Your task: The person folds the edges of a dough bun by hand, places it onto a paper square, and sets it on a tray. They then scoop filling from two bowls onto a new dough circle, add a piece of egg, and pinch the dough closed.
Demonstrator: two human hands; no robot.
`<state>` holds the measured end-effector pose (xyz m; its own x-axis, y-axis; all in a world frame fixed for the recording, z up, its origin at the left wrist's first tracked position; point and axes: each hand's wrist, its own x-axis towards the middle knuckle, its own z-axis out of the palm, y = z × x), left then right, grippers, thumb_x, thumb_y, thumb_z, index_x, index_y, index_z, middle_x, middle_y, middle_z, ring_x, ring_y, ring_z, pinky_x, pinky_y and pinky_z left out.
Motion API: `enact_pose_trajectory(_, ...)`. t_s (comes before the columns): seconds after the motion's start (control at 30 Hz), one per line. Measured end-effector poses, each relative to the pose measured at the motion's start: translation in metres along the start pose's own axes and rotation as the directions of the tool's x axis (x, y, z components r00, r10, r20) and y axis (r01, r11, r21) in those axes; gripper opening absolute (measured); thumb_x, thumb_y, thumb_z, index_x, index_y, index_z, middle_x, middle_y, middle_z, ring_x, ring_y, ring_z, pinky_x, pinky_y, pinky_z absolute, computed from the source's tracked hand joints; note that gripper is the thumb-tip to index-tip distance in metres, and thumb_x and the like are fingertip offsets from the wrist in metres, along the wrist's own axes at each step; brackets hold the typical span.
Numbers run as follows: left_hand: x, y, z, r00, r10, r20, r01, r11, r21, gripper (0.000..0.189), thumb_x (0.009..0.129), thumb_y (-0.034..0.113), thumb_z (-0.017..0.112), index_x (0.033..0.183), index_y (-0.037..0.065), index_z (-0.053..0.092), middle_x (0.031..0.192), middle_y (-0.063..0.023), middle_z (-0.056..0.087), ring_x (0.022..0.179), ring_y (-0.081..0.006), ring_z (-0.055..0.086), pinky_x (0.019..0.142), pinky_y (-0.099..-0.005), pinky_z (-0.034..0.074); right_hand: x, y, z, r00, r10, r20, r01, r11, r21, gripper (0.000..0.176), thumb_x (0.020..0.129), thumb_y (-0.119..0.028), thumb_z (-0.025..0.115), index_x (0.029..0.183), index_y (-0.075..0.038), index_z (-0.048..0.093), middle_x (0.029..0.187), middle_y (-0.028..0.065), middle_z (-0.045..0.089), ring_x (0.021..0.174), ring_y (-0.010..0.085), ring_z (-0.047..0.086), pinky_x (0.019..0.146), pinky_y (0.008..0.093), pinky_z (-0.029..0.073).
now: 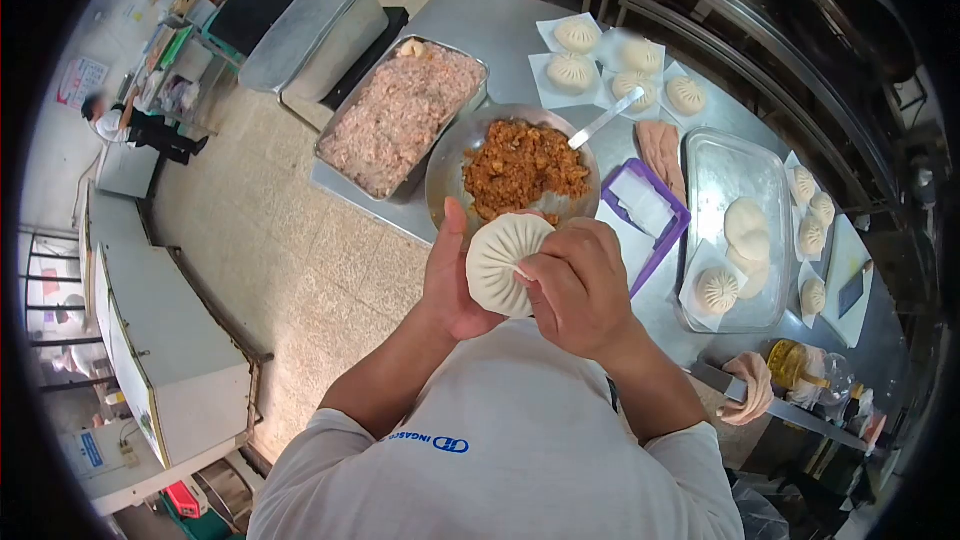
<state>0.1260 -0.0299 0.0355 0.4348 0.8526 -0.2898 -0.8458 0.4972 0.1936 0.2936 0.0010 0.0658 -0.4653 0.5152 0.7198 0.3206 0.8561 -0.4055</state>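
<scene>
Grey metal worktable beneath a rectangular metal tray of pink mince. Nearer me: round steel bowl, then round white pleated bun. Left hand cups it (fingers mostly hidden); right hand's fingers pinch its centre.

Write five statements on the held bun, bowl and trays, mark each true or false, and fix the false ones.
1. The left hand supports a pleated bun while the right hand pinches its top. True.
2. The white handle sticks out of the purple tray. False: it sticks out of the round bowl.
3. The purple tray holds two pleated buns. False: white papers lie in it.
4. The rectangular tray holds smooth dough pieces and a pleated bun on paper. True.
5. The filling in the bowl is bright green. False: it is reddish brown.
</scene>
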Motion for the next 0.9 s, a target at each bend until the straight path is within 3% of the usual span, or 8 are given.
enact_pose_trajectory(0.1,-0.002,0.017,-0.002,0.999,-0.020,0.041,0.017,0.997,0.077,0.094,0.087,0.083,0.032,0.139,0.007,0.048,0.133,-0.0123,0.056,0.122,-0.0268,0.057,0.102,-0.0467,0.048,0.008,-0.004,0.010,0.989,-0.023,-0.146,0.024,1.000,0.008,0.019,0.075,-0.008,0.070,0.093,-0.004,0.064,0.095,0.0097,0.057,0.091,0.0296,0.057,0.077,0.0414,0.048)
enact_pose_trajectory(0.27,-0.008,0.043,-0.011,0.993,-0.076,0.093,0.076,0.997,0.003,0.097,0.084,0.086,0.035,0.140,0.007,0.047,0.133,-0.0133,0.055,0.122,-0.0267,0.056,0.105,-0.0438,0.045,0.025,-0.020,0.029,0.999,-0.038,-0.031,0.031,0.979,-0.202,0.020,0.074,-0.007,0.070,0.093,-0.003,0.065,0.094,0.0098,0.059,0.092,0.0301,0.057,0.077,0.0408,0.048)
enact_pose_trajectory(0.5,-0.018,0.072,-0.044,0.973,-0.161,0.164,0.177,0.980,-0.093,0.095,0.086,0.084,0.034,0.138,0.006,0.048,0.133,-0.0133,0.056,0.122,-0.0276,0.056,0.106,-0.0435,0.044,0.029,-0.042,0.065,0.995,0.070,0.078,-0.056,0.984,-0.168,0.019,0.075,-0.005,0.070,0.091,0.001,0.062,0.094,0.0132,0.058,0.091,0.0327,0.058,0.077,0.0415,0.049)
enact_pose_trajectory(0.7,-0.018,0.088,-0.036,0.987,-0.098,0.126,0.099,0.995,-0.002,0.094,0.086,0.083,0.036,0.135,0.004,0.051,0.130,-0.0138,0.059,0.118,-0.0279,0.059,0.104,-0.0428,0.045,0.038,-0.049,0.077,0.991,0.131,-0.026,-0.134,0.962,-0.238,0.026,0.070,-0.007,0.075,0.091,-0.001,0.062,0.103,0.0145,0.055,0.095,0.0352,0.058,0.082,0.0444,0.048)
enact_pose_trajectory(0.8,-0.005,0.094,-0.023,0.958,-0.134,0.254,0.145,0.989,-0.026,0.090,0.088,0.081,0.035,0.131,0.004,0.054,0.129,-0.0141,0.059,0.114,-0.0279,0.062,0.101,-0.0414,0.048,0.048,-0.035,0.086,0.994,0.103,0.033,-0.096,0.980,-0.175,0.030,0.081,-0.014,0.071,0.106,0.001,0.063,0.113,0.0144,0.056,0.105,0.0339,0.059,0.092,0.0451,0.048)
enact_pose_trajectory(0.83,0.007,0.095,-0.020,0.955,-0.144,0.261,0.153,0.988,-0.015,0.090,0.088,0.081,0.035,0.131,0.004,0.054,0.129,-0.0141,0.059,0.114,-0.0279,0.062,0.101,-0.0414,0.048,0.042,-0.025,0.099,0.907,0.374,-0.192,-0.296,0.893,0.339,0.044,0.090,-0.032,0.060,0.118,0.002,0.060,0.123,0.0153,0.054,0.115,0.0328,0.055,0.099,0.0440,0.045)
enact_pose_trajectory(0.87,0.020,0.092,-0.021,0.976,-0.059,0.212,0.053,0.998,0.034,0.089,0.087,0.081,0.038,0.129,0.005,0.056,0.126,-0.0137,0.061,0.113,-0.0285,0.062,0.102,-0.0425,0.048,0.034,-0.015,0.108,0.703,0.672,-0.234,-0.270,0.556,0.786,0.061,0.100,-0.050,0.048,0.130,0.003,0.056,0.133,0.0162,0.052,0.126,0.0317,0.051,0.107,0.0429,0.041)
enact_pose_trajectory(0.9,0.032,0.085,-0.022,0.987,0.026,0.161,-0.040,0.996,0.084,0.087,0.087,0.080,0.040,0.128,0.005,0.057,0.123,-0.0133,0.063,0.113,-0.0291,0.062,0.102,-0.0437,0.048,0.032,0.002,0.110,0.630,0.724,-0.283,-0.379,0.604,0.702,0.084,0.100,-0.066,0.024,0.141,0.004,0.047,0.144,0.0160,0.047,0.132,0.0288,0.047,0.114,0.0430,0.036)
